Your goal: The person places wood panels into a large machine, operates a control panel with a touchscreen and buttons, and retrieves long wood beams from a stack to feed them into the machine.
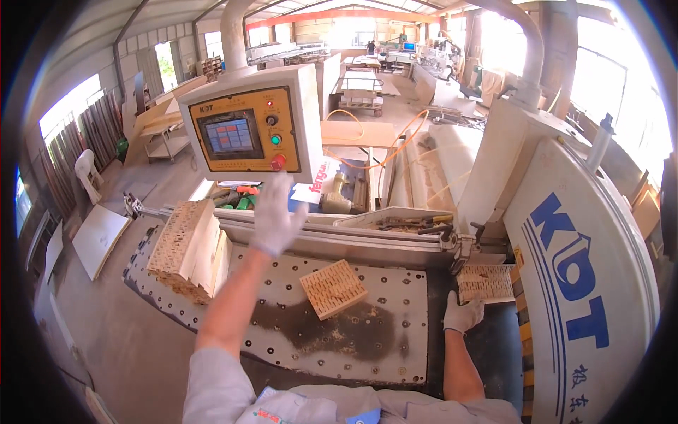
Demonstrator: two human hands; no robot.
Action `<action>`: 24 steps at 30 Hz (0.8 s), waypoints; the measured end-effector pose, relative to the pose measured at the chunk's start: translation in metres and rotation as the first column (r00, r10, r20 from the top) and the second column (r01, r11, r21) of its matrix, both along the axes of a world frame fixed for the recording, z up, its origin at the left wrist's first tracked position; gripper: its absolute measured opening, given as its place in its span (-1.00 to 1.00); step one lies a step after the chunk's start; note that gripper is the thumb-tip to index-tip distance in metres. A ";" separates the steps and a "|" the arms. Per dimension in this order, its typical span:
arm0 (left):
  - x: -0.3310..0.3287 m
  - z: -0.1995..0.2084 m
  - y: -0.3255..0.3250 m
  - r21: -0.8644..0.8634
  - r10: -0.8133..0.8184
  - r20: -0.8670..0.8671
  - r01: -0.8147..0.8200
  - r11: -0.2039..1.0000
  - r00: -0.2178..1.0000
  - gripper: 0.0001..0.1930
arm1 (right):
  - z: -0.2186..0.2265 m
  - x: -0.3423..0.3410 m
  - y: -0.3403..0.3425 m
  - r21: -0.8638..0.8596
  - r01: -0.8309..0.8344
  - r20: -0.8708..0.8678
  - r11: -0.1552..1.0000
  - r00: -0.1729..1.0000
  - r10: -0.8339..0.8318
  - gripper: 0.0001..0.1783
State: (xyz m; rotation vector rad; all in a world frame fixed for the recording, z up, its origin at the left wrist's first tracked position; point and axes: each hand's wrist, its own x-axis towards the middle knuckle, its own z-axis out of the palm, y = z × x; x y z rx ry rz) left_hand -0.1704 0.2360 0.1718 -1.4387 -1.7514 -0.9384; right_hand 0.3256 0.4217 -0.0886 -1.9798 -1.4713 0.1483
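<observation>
My left hand (275, 220), in a white glove, is raised in front of the control panel (247, 131), just below its red knob (278, 162). Its fingers are stretched out and slightly blurred, with nothing in them. At the right, my gloved right hand (462, 313) grips the near left corner of a slotted wooden block (486, 283) beneath the machine's clamp (463, 249). Another slotted wooden block (333, 290) lies turned at an angle on the metal table (282, 332). A tall stack of such blocks (185, 247) stands at the table's left.
A metal fence (339, 242) runs along the table's far edge. Behind it are a nail gun (337, 198) and a tray of tools (409, 223). The large white machine housing (572, 275) bounds the right side. An orange hose (402, 145) loops behind the fence.
</observation>
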 end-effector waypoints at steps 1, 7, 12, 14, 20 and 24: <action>0.019 -0.025 -0.022 0.019 -0.075 -0.015 0.075 0.997 0.997 -0.31 | -0.001 -0.002 0.000 0.001 0.012 0.006 1.000 1.000 -0.012 0.18; 0.104 -0.194 -0.181 -0.171 0.143 0.396 -0.080 0.982 0.907 -0.30 | -0.006 0.004 -0.001 0.043 -0.090 0.052 0.995 0.995 0.087 0.12; 0.135 -0.281 -0.263 -0.215 0.366 0.467 -0.298 0.930 0.805 -0.31 | -0.002 -0.007 -0.008 0.196 -0.011 0.152 0.981 0.988 -0.019 -0.20; 0.142 -0.283 -0.274 -0.227 0.450 0.382 -0.390 0.892 0.807 -0.30 | -0.002 -0.010 -0.008 0.199 -0.007 0.179 0.980 0.983 -0.029 -0.18; 0.146 -0.278 -0.268 -0.187 0.463 0.394 -0.425 0.886 0.794 -0.37 | 0.002 -0.007 -0.006 0.117 0.002 0.095 0.993 0.995 -0.013 -0.19; 0.147 -0.282 -0.269 -0.181 0.458 0.394 -0.421 0.889 0.797 -0.36 | 0.004 -0.007 -0.003 0.117 -0.004 0.097 0.993 0.995 -0.008 -0.20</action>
